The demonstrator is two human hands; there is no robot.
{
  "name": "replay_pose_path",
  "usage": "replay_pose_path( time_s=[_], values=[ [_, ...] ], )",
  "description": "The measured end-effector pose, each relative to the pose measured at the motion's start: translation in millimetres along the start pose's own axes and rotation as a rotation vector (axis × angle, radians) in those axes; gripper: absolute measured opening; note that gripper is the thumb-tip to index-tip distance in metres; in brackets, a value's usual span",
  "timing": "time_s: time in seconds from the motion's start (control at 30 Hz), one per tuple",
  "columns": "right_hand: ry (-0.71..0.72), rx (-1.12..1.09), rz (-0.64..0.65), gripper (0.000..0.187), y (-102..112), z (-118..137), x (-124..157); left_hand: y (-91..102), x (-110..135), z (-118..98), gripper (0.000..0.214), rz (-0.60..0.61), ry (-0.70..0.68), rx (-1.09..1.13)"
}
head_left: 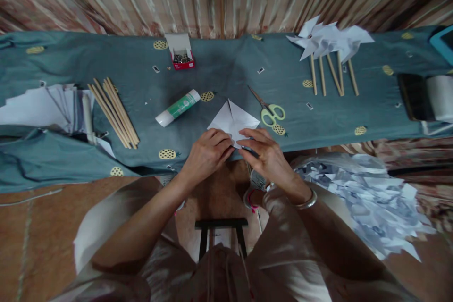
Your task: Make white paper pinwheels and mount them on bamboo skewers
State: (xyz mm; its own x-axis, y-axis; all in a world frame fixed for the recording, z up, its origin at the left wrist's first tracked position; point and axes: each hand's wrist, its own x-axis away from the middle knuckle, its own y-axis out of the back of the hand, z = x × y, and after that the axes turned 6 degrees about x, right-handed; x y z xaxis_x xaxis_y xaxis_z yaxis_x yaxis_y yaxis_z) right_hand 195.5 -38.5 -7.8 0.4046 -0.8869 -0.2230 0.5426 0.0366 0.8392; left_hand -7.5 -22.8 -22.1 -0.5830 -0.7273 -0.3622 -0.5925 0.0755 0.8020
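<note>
A folded white paper sheet lies near the front edge of a table covered in a teal pineapple-print cloth. My left hand presses down on the sheet's near corner with its fingers curled. My right hand, a bangle on its wrist, pinches the same near edge from the right. The fingertips of both hands meet on the paper. Green-handled scissors lie just right of the sheet, and a white and green glue stick lies to its left.
A bundle of wooden sticks and a stack of white paper lie at the left. Finished white pinwheels on sticks rest at the back right. A small red box of pins stands open. Paper scraps pile on the floor at the right.
</note>
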Motion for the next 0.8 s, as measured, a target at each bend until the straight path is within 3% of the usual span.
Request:
replay_pose_path(
  time_s=[0.2, 0.4, 0.6, 0.8],
  values=[
    [-0.014, -0.057, 0.023, 0.012, 3.2, 0.3, 5.1, 0.8, -1.2, -0.7, 0.019, 0.002, 0.013, 0.014],
    [-0.028, -0.068, 0.033, 0.028, 2.2, -3.3, 4.9, 0.2, -2.1, -0.8, 0.018, -0.01, -0.01, -0.022],
    [-0.063, -0.097, 0.001, 0.018, 1.8, -4.1, -1.6, -1.2, -4.2, 1.4, 0.019, -0.025, -0.025, -0.036],
    [-0.031, -0.103, 0.068, 0.024, 7.0, -7.1, -3.3, 0.9, -4.7, -0.2, 0.019, -0.008, -0.015, -0.009]
  ],
)
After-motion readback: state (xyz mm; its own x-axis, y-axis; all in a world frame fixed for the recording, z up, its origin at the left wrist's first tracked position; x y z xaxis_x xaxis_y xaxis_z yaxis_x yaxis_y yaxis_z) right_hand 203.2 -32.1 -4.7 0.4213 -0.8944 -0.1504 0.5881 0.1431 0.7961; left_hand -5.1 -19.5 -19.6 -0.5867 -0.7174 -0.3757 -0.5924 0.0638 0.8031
